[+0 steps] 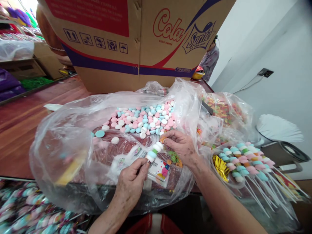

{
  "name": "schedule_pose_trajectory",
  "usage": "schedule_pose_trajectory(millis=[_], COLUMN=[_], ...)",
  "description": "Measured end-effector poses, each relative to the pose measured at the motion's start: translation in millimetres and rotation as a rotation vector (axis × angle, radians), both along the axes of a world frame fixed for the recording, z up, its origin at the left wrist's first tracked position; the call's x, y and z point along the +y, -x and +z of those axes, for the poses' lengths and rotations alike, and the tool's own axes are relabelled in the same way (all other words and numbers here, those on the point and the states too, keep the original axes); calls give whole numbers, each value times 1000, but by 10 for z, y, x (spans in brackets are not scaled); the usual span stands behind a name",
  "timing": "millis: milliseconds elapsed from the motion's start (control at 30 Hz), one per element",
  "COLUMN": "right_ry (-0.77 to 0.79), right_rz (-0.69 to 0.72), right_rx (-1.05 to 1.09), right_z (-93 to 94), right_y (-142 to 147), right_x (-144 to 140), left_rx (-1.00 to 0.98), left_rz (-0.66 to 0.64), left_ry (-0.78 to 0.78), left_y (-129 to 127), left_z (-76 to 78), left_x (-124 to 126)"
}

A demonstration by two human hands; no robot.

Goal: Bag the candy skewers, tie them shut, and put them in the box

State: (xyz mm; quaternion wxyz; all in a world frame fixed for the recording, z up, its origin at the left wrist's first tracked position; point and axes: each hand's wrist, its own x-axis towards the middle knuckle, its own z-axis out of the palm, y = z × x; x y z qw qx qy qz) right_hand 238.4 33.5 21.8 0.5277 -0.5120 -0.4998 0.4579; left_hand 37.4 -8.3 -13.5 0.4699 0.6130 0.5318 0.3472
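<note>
Big Cola/Sprite cardboard box (136,39) stands at back of the wooden surface (21,130). In front of it, a wide clear plastic bag (60,136) lies spread open w/ a heap of pink, blue & white marshmallow candies (143,118) on it. At right, a pile of finished candy skewers (246,159) w/ sticks pointing toward the camera, next to a gold foil piece (220,167). Center, above the bag: half-built skewer (154,150), tilted, candies near its top end. Left hand (133,178) fingers clamped on the stick's lower end; right hand (180,146) fingers pinched together at the skewer's top end, touching it. Small green & orange ring candies (174,158) lie just below the right hand.
</note>
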Motion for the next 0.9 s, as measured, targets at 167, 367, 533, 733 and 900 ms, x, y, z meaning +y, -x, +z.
schedule_pose_trajectory(millis=[167, 367, 533, 733, 900], right_ry=[-66, -127, -397, -486, -572], right_rz=[-33, -36, -71, -155, -102], right_rx=[-166, -320, -622, -676, -715], right_z=[-49, -79, -100, -189, -207], right_y=[18, 0, 15, 104, 137], right_x=[-64, -94, -150, -233, -277], left_rx=[10, 16, 9, 7, 27], left_rz=[-8, -17, -12, -21, -21], left_ry=[-3, -5, -3, 1, 0], left_y=[5, 4, 8, 3, -2], left_z=[-11, -3, -22, 2, 24], left_x=[1, 8, 11, 15, 19])
